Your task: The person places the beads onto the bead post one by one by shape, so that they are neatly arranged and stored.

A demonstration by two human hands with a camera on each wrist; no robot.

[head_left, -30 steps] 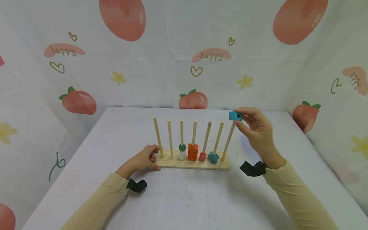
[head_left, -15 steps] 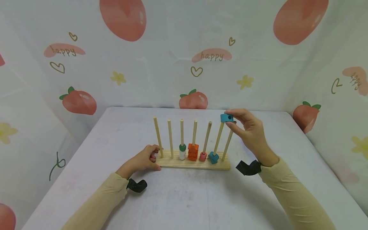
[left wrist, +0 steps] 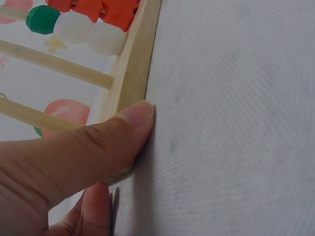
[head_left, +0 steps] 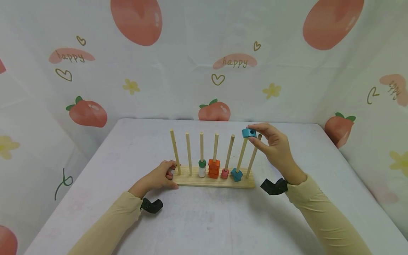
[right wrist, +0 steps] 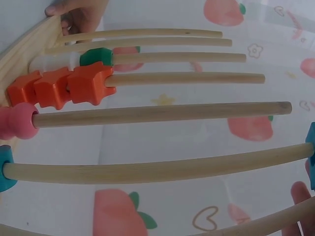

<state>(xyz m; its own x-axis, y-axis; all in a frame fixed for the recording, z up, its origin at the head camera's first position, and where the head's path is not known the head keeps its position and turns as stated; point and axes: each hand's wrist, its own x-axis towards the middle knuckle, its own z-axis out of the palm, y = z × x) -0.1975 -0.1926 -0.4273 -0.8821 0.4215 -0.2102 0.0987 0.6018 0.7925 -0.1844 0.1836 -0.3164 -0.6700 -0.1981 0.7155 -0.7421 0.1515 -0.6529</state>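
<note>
My left hand grips the left end of a wooden peg board, its thumb on the board's near edge. At the upper right, my right hand pinches a blue bead with a hole between thumb and fingers. This bead sits right at the top of the second peg from the right; in the right wrist view the peg's end meets it at the frame's edge. Another blue bead lies at the foot of that same peg.
Other pegs carry a pink bead, a stack of orange star-shaped beads, and a green bead over white beads. Bare pegs stand at both ends of the board. A white cloth covers the table; a fruit-print curtain hangs behind.
My right hand has moved left and slightly down with the blue bead, from over the rightmost peg to the top of the peg beside it. My left hand has stayed on the board.
</note>
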